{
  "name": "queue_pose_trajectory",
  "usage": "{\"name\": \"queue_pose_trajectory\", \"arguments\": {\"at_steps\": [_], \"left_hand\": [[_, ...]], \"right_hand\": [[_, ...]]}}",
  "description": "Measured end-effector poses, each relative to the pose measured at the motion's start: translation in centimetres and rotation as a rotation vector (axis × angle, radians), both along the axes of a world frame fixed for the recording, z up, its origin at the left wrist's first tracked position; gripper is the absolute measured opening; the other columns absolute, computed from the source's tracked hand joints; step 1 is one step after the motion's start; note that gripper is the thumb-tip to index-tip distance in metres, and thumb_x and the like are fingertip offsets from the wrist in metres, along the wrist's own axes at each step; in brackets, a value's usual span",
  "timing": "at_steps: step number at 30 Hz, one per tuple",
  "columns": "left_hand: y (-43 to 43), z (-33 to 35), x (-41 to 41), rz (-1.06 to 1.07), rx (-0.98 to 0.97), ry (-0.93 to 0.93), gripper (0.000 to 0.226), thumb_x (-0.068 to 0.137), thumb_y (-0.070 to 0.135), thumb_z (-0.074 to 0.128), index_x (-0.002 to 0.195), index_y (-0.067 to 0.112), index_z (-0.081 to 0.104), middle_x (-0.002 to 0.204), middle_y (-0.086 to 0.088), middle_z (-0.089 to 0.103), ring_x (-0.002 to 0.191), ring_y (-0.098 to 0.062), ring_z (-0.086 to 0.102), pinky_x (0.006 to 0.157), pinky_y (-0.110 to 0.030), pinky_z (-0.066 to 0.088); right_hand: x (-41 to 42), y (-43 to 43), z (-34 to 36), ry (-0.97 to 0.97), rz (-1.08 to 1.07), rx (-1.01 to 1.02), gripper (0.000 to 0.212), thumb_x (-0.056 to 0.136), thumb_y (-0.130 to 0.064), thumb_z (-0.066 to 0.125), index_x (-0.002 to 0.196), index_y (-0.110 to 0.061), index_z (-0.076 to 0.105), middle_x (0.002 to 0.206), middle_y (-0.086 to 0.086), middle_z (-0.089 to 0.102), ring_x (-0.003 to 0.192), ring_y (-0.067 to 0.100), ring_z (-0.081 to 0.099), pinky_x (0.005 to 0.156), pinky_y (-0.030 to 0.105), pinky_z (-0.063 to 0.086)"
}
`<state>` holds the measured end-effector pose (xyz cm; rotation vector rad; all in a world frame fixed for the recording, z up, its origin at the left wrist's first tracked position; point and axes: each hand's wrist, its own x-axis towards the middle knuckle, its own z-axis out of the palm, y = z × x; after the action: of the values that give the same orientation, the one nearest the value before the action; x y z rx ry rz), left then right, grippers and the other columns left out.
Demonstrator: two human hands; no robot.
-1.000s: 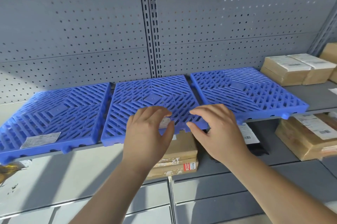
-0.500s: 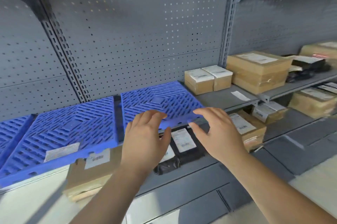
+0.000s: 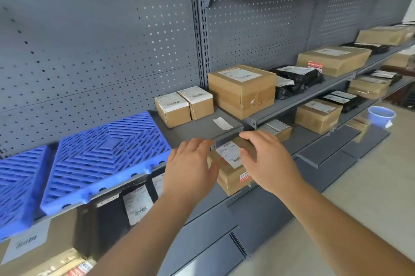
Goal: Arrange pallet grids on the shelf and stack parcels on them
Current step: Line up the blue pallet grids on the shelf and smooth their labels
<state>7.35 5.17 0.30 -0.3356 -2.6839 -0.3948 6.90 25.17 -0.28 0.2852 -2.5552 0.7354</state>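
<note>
I record my left hand (image 3: 190, 168) and right hand (image 3: 266, 159) slack-fingered, holding nothing, before the shelf (image 3: 197, 128) front edge; blue pallet grids (image 3: 105, 154) lie side by side at its left end; small parcels (image 3: 173, 109) stand near its rear edge.

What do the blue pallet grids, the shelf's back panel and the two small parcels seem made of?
Blue pallet grids: moulded plastic, slightly glossy, with uniform slats. Back panel: probably painted sheet metal, matte grey, punched with regular holes. Small parcels: brown cardboard, matte, with white paper labels.
</note>
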Motion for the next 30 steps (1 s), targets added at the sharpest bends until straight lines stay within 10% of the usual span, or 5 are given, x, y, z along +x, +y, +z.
{"name": "queue_pose_trajectory", "arguments": {"at_steps": [19, 30], "left_hand": [[3.6, -2.7, -16.6, -0.112, -0.079, -0.109, 0.039, 0.094, 0.039, 0.055, 0.130, 0.026, 0.063, 0.133, 0.009, 0.061, 0.127, -0.016, 0.050, 0.103, -0.033, 0.032], [4.1, -4.1, -18.1, -0.130, -0.082, -0.072, 0.031, 0.088, 0.045, 0.042, 0.089, 0.032, 0.070, 0.088, 0.016, 0.067, 0.093, -0.010, 0.057, 0.083, -0.025, 0.032]], "right_hand": [[-15.4, 1.6, -3.5, -0.101, 0.138, 0.232, 0.035, 0.091, -0.020, 0.062, 0.126, -0.014, 0.063, 0.125, -0.004, 0.061, 0.122, 0.014, 0.049, 0.100, 0.035, 0.048], [-17.5, 3.0, -5.1, -0.026, 0.283, 0.267, 0.024, 0.086, -0.028, 0.066, 0.109, -0.024, 0.071, 0.110, -0.015, 0.064, 0.111, 0.010, 0.053, 0.095, 0.031, 0.045]]}}
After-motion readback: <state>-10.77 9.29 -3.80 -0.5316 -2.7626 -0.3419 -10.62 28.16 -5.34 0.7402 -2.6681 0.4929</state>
